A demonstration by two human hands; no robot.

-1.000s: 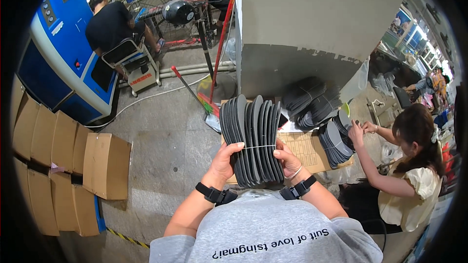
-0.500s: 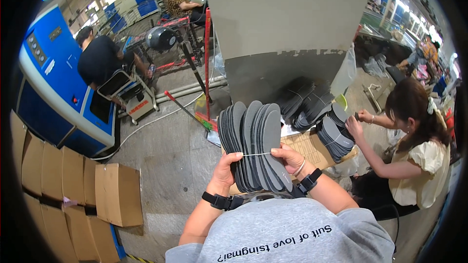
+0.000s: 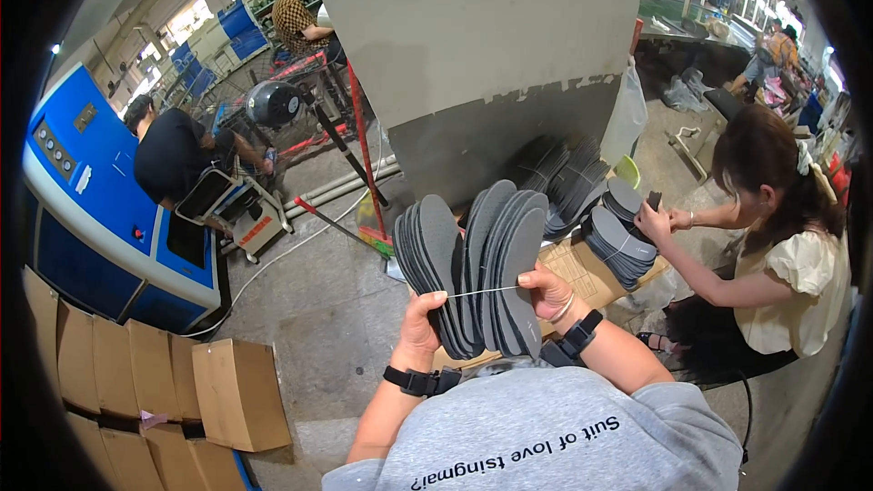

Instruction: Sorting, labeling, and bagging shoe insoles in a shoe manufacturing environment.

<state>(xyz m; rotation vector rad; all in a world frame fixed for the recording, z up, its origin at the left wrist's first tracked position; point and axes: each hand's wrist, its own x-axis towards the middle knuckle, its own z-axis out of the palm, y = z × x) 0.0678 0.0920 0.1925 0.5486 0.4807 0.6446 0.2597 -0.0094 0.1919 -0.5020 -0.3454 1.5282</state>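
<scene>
A thick bundle of dark grey shoe insoles (image 3: 509, 255) stands upright between my hands, fanned into groups with a gap near the middle. A thin white band (image 3: 482, 291) stretches across its front. My left hand (image 3: 420, 325) is closed at the left side, its thumb pressing the band against the insoles. On the right side, my right hand (image 3: 547, 295) grips likewise, thumb over the band's other end. The fingers behind the bundle are hidden.
More insole stacks (image 3: 618, 245) lie on a cardboard sheet (image 3: 582, 275) ahead to the right, where a co-worker (image 3: 773, 245) handles some. A grey pillar (image 3: 491, 45) rises ahead. Cardboard boxes (image 3: 238, 393) and a blue machine (image 3: 100, 173) stand at the left.
The bundle has spread wider at the top, opening a gap between its left and right groups. My hands have moved slightly apart, still gripping it. The head view has shifted.
</scene>
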